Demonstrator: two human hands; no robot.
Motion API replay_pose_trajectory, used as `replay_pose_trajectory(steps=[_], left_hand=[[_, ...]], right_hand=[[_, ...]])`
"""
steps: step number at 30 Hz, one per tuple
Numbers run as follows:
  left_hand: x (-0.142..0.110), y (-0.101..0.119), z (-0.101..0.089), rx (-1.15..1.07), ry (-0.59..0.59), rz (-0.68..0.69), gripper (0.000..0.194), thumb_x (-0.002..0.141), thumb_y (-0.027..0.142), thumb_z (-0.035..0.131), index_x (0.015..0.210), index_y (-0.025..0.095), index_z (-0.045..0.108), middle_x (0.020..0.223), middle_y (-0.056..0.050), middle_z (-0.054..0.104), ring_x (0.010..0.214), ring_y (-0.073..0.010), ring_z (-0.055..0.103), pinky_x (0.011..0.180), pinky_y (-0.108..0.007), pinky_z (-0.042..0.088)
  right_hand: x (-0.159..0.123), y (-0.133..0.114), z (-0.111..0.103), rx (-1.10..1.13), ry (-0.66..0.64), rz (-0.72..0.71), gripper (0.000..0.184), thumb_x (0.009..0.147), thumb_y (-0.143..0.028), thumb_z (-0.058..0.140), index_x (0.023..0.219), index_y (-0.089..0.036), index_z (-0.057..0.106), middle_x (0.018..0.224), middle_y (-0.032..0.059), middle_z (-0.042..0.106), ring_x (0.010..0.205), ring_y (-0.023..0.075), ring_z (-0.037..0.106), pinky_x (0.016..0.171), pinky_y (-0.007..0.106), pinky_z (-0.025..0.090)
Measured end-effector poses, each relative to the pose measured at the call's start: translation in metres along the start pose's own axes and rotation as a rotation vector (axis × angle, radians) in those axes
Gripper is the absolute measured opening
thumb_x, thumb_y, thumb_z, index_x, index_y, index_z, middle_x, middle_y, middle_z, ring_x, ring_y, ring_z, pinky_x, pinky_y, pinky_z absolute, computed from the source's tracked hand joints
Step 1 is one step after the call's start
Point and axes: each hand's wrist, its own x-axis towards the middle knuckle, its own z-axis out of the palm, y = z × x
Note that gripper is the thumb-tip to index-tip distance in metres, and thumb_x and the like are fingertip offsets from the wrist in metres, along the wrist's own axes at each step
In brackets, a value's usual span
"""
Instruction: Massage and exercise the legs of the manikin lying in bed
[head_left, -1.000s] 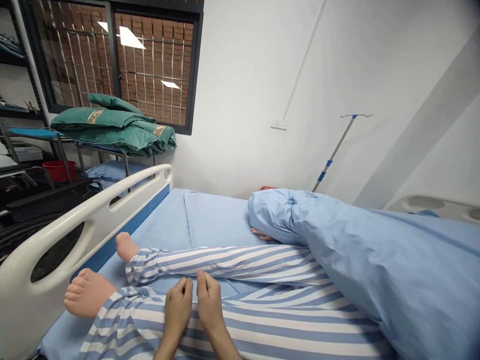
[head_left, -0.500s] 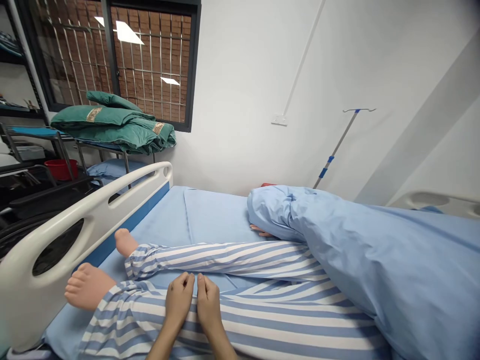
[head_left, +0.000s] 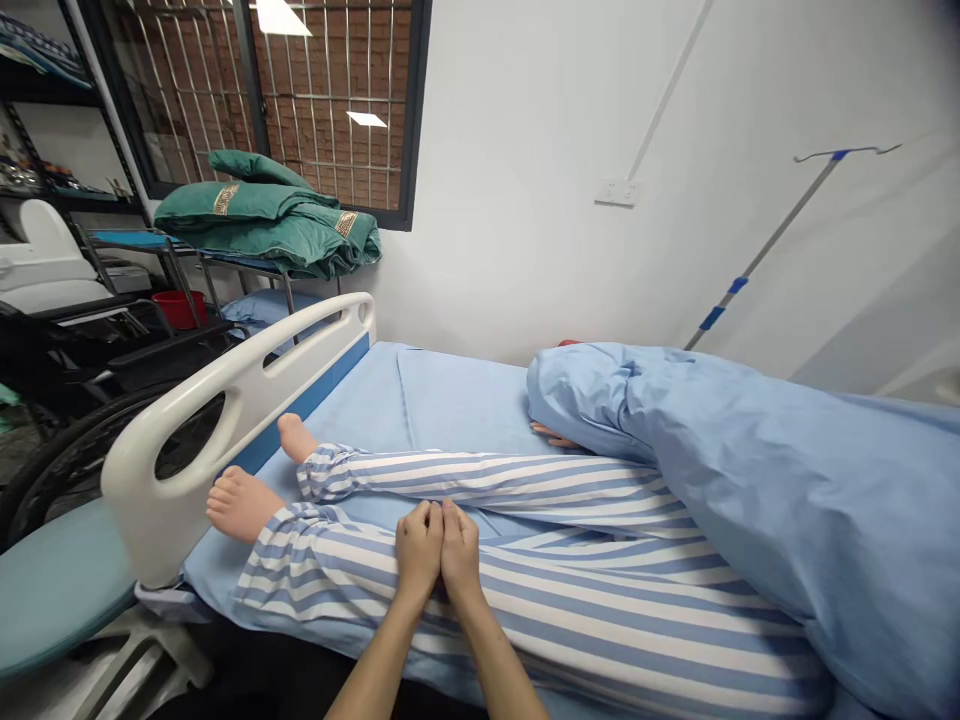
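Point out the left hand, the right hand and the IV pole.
left hand (head_left: 418, 548), head view, point on the back of the hand
right hand (head_left: 460, 552), head view, point on the back of the hand
IV pole (head_left: 765, 250), head view, point on the metal shaft

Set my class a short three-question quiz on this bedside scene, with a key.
1. What are the person's left hand and right hand resting on?
2. True or false: the manikin's bare feet stick out uncovered, close to the white bed rail.
3. What colour is the folded cloth bundle beyond the rail? A) red B) green C) white

Key: 1. The striped trousers on the manikin's leg. 2. True. 3. B.
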Motion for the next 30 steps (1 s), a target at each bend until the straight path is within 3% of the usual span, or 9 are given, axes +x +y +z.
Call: replay_pose_trajectory(steps=[9,18,21,26,28,30], left_hand=[[0.001,0.007,-0.003,0.064,-0.037,0.019,0.034,0.082,0.031,0.037,0.051,0.017,0.033,0.047,0.003,0.037,0.05,-0.0098,0.034,0.053,-0.025,0.02],[0.001,0.002,0.001,0.112,-0.067,0.022,0.035,0.08,0.033,0.038,0.05,0.017,0.029,0.046,0.004,0.031,0.049,-0.0094,0.031,0.053,-0.024,0.02],[0.004,0.013,0.002,0.038,-0.104,-0.009,0.036,0.079,0.035,0.039,0.05,0.018,0.028,0.046,0.004,0.03,0.049,-0.0092,0.03,0.051,-0.024,0.02],[0.005,0.05,0.01,-0.279,-0.177,-0.04,0.039,0.077,0.042,0.043,0.051,0.018,0.027,0.048,0.005,0.026,0.049,-0.0082,0.028,0.049,-0.022,0.023],[0.001,0.054,0.018,-0.362,-0.184,-0.056,0.039,0.078,0.042,0.042,0.05,0.019,0.027,0.048,0.005,0.027,0.048,-0.0081,0.028,0.048,-0.022,0.024],[-0.004,0.049,0.027,-0.306,-0.174,-0.05,0.038,0.078,0.041,0.041,0.05,0.019,0.029,0.047,0.004,0.031,0.048,-0.0087,0.03,0.049,-0.023,0.025]], right_hand=[[0.005,-0.037,-0.029,-0.203,-0.049,-0.125,0.044,0.086,-0.048,0.037,0.054,-0.018,0.032,0.049,-0.0048,0.03,0.048,0.0077,0.029,0.048,0.022,0.027],[-0.003,0.008,-0.047,-0.264,0.046,-0.07,0.044,0.087,-0.048,0.033,0.055,-0.018,0.032,0.051,-0.0043,0.032,0.051,0.009,0.03,0.049,0.023,0.026],[-0.001,0.008,-0.049,-0.219,0.063,-0.063,0.044,0.087,-0.048,0.034,0.054,-0.019,0.032,0.05,-0.0043,0.032,0.05,0.0091,0.03,0.048,0.022,0.026],[0.001,0.007,-0.052,-0.107,0.066,-0.013,0.045,0.085,-0.051,0.035,0.054,-0.019,0.032,0.048,-0.0047,0.031,0.048,0.0088,0.029,0.047,0.022,0.027],[0.002,0.008,-0.053,-0.032,0.063,0.024,0.044,0.084,-0.051,0.037,0.054,-0.019,0.033,0.048,-0.0051,0.03,0.047,0.0085,0.028,0.045,0.022,0.026],[0.003,0.01,-0.054,0.032,0.075,0.052,0.042,0.083,-0.05,0.04,0.056,-0.018,0.035,0.049,-0.005,0.031,0.047,0.0085,0.029,0.045,0.022,0.027]])
